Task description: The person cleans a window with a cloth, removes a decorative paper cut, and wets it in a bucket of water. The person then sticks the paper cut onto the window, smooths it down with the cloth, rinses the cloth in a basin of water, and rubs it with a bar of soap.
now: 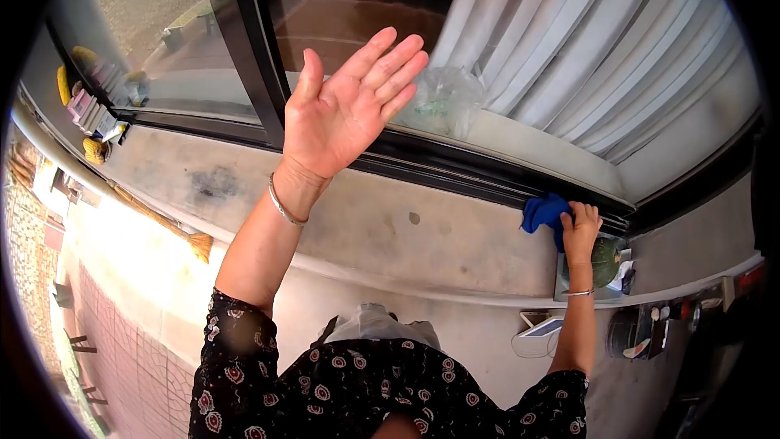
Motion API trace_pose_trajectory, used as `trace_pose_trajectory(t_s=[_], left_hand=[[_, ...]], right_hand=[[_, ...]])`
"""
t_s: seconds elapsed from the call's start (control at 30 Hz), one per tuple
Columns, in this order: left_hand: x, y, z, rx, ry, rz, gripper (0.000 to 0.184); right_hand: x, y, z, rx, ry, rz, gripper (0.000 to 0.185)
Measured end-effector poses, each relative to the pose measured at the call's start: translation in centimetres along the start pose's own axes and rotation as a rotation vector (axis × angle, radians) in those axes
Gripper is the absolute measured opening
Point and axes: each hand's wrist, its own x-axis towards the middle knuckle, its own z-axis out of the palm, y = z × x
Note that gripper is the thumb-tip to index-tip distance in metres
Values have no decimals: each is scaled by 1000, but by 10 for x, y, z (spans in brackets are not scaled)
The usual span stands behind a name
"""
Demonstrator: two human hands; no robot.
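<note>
In the head view, nearest the camera are a black patterned shirt (pixel 357 390) and the left hand (pixel 337 118), raised in the air with its palm to the camera. Its fingers are straight and slightly spread, the thumb held well out to the side, and it holds nothing. A thin bangle (pixel 284 203) circles the wrist; the right wrist wears a bangle too. Below and beyond the raised hand runs the pale sill (pixel 366 228), with a dark smudge toward its left part and a small spot near its middle.

At the sill's right end the right hand (pixel 580 234) touches a bunched blue cloth (pixel 546 213), which lies against the black window frame (pixel 455 171). The fingers bend down over the cloth's right side; whether they pinch it or only press it, one cannot tell. Just beside that hand, partly under the wrist, sits a round green gourd (pixel 604 262).

At the far left, books (pixel 91 114) stand by the glass, and a broom (pixel 199 244) lies beyond the sill's outer edge. Behind the glass are a clear plastic bag (pixel 448 102) and a white curtain (pixel 552 41) hanging in folds
</note>
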Motion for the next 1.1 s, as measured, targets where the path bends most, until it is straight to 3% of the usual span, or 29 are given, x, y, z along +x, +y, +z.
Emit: trace_pose_trajectory(t_s=[0.03, 0.13, 0.27, 0.4, 0.47, 0.53, 0.57, 0.63, 0.73, 0.8, 1.0, 1.07, 1.1], left_hand=[[3, -2, 3, -4, 2, -8, 81], [8, -12, 7, 16, -2, -25, 81], [17, -30, 13, 119, -9, -34, 80], [31, -70, 26, 467, 19, -49, 82], [28, -97, 44, 354, 115, -148, 79], [27, -107, 45, 517, 171, -123, 77], [30, -101, 46, 670, 102, -38, 75], [40, -73, 59, 971, -37, 131, 72], [60, -22, 80, 1970, -165, 572, 66], [76, 9, 73, 2394, -135, 713, 62], [103, 56, 55, 2606, -92, 770, 62], [108, 63, 44, 2599, -103, 768, 62], [109, 64, 40, 2586, -112, 785, 62]], right_hand=[[3, -10, -9, 86, 71, 65, 30], [18, -35, -34, 893, 256, 196, 18], [44, -84, -84, 1402, 314, 171, 19], [73, -180, -102, 1575, 387, -25, 27], [78, -231, -104, 1346, 456, -226, 29], [81, -255, -95, 995, 637, -404, 30], [86, -257, -98, 1009, 692, -409, 30], [97, -251, -106, 1095, 587, -362, 28], [110, -252, -125, 1356, 551, -181, 35], [122, -256, -155, 1425, 743, -192, 33], [179, -294, -264, 1163, 1340, -382, 32], [205, -315, -278, 932, 1470, -455, 34], [215, -328, -283, 600, 1573, -430, 41]])
